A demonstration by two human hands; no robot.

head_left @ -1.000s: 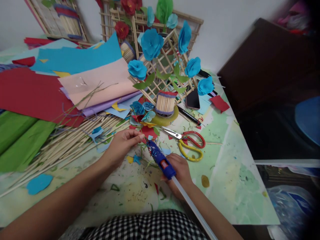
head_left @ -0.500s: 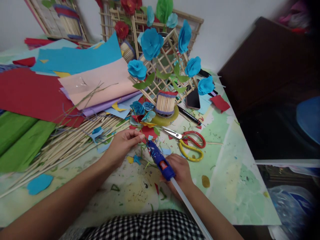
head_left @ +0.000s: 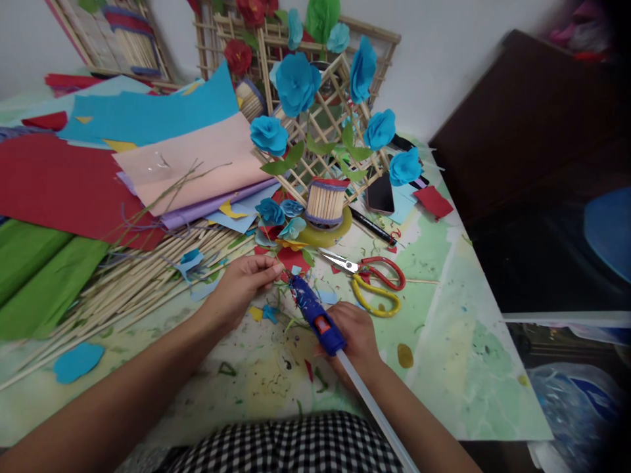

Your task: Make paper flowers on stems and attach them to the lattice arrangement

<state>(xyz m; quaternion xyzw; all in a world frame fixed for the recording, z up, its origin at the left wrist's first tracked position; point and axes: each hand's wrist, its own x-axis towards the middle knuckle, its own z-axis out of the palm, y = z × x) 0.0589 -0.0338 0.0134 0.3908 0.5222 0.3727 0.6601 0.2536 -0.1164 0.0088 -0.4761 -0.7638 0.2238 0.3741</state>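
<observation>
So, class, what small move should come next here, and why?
Perhaps a light squeeze of the glue gun: the right hand grips it, and its nozzle points close to the left hand's pinched fingertips. What they pinch is too small to tell.

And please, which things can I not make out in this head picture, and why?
Head view:
- Handle and trigger of the glue gun: hidden behind its body and the right hand.
- Thin piece in the left hand: too small to identify.
- Rear end of the glue stick: cut off by the bottom edge.
- Large red sheet: cut off by the left edge.
</observation>
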